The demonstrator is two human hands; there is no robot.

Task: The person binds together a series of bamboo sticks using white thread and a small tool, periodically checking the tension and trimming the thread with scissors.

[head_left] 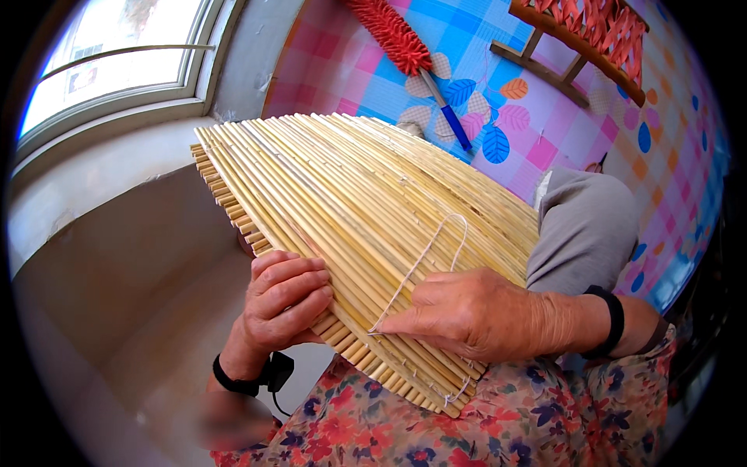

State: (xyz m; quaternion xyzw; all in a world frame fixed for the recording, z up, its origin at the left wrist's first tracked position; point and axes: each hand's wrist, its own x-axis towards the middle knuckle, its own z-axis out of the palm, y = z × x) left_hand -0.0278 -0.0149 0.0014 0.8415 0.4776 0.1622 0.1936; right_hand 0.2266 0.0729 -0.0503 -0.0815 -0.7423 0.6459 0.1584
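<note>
A mat of straight, pale yellow reed stalks [334,202] lies tilted across the person's lap, its near corner against a floral garment [498,420] and its right side beside a knee in grey cloth [587,222]. A row of cut stalk ends juts out from beneath its left edge.

The left hand [288,300] holds that edge, its fingers curled closely together over the top; the thumb is hidden. The right hand [482,315] rests on the near part of the mat, its fingers drawn in narrow on a thin metal needle [376,334] that lies almost flat against the stalks. White thread [412,268] runs up from the needle, loops over the mat and drops back behind the right hand. More thread shows in stitches near the closest corner. Each wrist wears a black band.

Past the mat, a red fluffy duster [397,39] with a blue handle and a wooden frame strung with red strips [583,43] lie on a checked, leaf-printed covering [560,124]. A window [117,58] stands at upper left.
</note>
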